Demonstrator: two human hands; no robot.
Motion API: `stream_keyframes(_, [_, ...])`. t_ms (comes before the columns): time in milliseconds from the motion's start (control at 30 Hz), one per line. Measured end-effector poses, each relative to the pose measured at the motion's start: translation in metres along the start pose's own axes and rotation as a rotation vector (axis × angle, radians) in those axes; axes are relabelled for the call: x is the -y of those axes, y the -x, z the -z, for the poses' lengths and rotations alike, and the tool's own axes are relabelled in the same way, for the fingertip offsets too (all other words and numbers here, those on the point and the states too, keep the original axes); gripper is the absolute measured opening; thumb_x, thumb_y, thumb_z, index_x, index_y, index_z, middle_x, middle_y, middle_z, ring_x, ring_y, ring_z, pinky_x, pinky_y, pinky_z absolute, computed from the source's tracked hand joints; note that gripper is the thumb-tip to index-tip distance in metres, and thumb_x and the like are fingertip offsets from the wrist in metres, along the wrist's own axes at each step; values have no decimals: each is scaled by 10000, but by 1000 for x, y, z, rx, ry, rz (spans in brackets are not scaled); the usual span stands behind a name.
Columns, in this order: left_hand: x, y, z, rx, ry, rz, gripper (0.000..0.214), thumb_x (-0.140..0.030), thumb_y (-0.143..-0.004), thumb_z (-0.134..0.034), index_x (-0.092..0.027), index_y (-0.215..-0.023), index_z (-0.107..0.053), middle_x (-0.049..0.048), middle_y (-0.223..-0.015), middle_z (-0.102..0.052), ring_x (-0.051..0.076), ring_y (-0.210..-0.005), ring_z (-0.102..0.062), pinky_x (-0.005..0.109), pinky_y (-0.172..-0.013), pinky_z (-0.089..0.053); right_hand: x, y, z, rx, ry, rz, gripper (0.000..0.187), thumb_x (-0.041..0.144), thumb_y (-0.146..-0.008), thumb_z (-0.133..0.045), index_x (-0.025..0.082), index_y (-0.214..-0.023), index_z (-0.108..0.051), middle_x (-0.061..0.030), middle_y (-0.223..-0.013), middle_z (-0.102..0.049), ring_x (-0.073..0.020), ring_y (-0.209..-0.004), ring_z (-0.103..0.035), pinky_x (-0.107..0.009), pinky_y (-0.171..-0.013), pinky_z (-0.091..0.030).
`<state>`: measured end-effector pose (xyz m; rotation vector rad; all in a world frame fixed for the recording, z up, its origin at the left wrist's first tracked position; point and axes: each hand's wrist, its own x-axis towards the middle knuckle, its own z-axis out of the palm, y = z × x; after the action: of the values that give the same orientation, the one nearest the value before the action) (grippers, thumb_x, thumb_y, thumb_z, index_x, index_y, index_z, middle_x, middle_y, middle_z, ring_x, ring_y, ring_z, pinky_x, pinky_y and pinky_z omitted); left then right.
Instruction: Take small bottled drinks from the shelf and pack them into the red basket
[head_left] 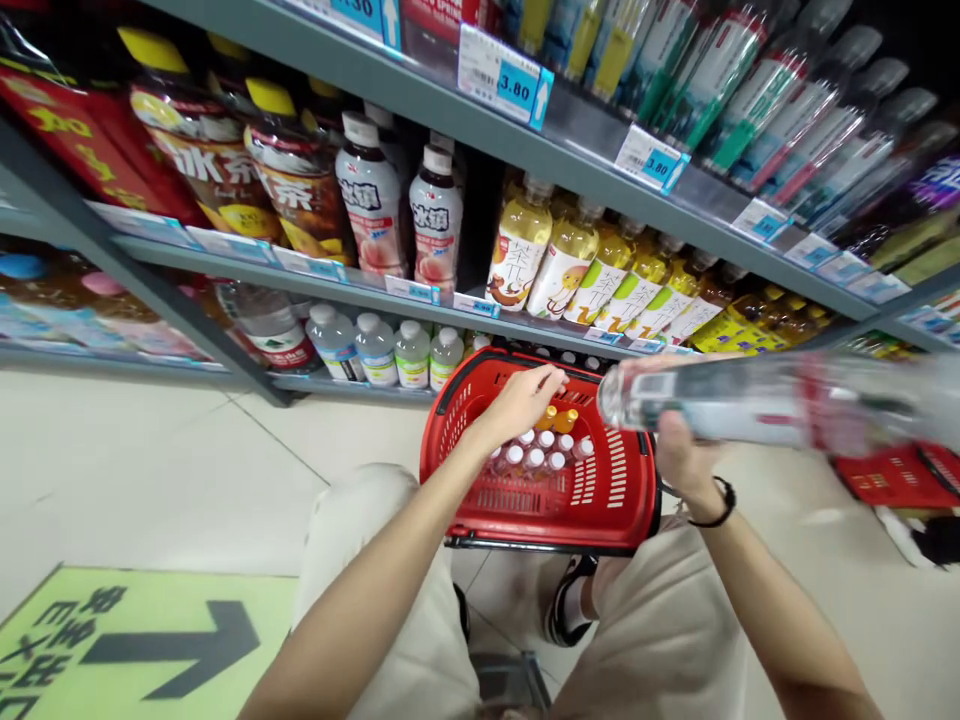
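Note:
My right hand grips a large clear plastic bottle with a pale label and a red band. It lies nearly level above the right rim of a red basket, its far end blurred by motion. Over the basket's middle, my left hand has loosely bent fingers and nothing visible in it. Inside the basket stand several small white-capped bottles and two orange-capped ones; the left hand and forearm hide part of the basket.
A grey shelf unit spans the front, with tea bottles and peach drink bottles. Small water bottles fill the bottom shelf. A green floor sign lies at left, a red object on the right.

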<state>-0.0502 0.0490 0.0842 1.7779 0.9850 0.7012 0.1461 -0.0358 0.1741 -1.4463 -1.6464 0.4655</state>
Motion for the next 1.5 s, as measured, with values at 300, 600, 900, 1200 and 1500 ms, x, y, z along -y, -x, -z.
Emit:
stream_keyframes(300, [7, -2, -66, 11, 778, 189, 538, -586, -905, -702, -97, -1127, -718, 120, -1094, -769, 214, -962, -721, 292, -852, -558, -91, 80, -73, 203, -222, -427, 477, 496, -833, -779, 211, -1175, -609, -69, -1020, -721, -235, -848, -677, -394, -817, -590])
stream_keyframes(600, [13, -19, -57, -310, 1149, 391, 553, -579, -749, -859, -122, -1004, -681, 87, -934, -763, 168, -703, -715, 262, -615, -570, -81, 84, -91, 467, -985, -1037, 720, 811, -925, -339, 171, -1039, -651, -106, -864, -723, -219, -614, -666, -278, -427, -465])
stream_keyframes(900, [13, -14, -41, -176, 1316, 380, 629, -767, -846, -618, -148, -909, -704, 79, -831, -754, 206, -748, -735, 303, -689, -600, -91, 95, -114, 358, -1188, -1032, 650, 759, -929, -484, 136, -884, -666, -50, -625, -639, -142, -387, -490, -236, -341, -344])
stream_keyframes(1200, [9, -1, -48, -42, 1232, 279, 541, -642, -798, -769, -122, -942, -733, 106, -950, -763, 213, -871, -728, 308, -819, -586, -108, 103, -117, 374, -1085, -1182, 755, 644, -1048, -152, 143, -813, -666, -107, -635, -657, -172, -459, -552, -254, -412, -424])
stream_keyframes(1500, [15, 6, -50, 53, 895, 113, 514, -240, -622, -972, -146, -1035, -681, 67, -1012, -737, 164, -856, -690, 292, -795, -580, -113, 108, -121, 451, -1109, -1174, 699, 624, -1043, -218, 150, -784, -661, -108, -597, -654, -176, -414, -543, -236, -345, -354])
